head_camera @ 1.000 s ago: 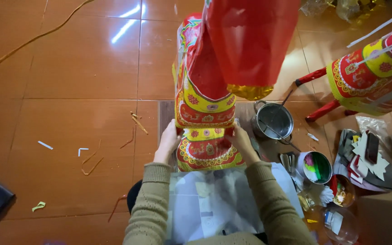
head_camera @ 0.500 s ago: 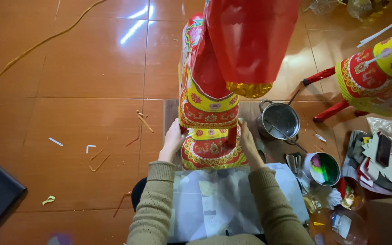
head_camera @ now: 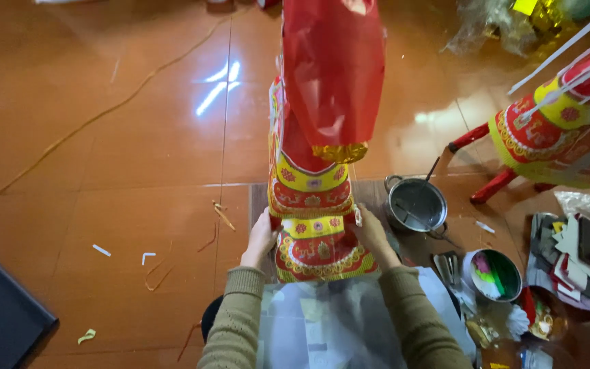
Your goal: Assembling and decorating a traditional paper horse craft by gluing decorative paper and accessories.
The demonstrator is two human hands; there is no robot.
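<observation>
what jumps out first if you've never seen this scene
A tall red and yellow paper figure fills the centre, with the left hand and right hand pressed to its sides near the base. A second such figure lies at upper right, and a steel pot sits on the floor between them.

The paper figure (head_camera: pixel 315 232) stands on the floor (head_camera: pixel 104 171) straight ahead, the left hand (head_camera: pixel 259 239) on its left side, the right hand (head_camera: pixel 371 236) on its right. The metal pot (head_camera: pixel 416 203) sits just right of it; nearer, a small bowl (head_camera: pixel 493 275), perhaps holding paint.
</observation>
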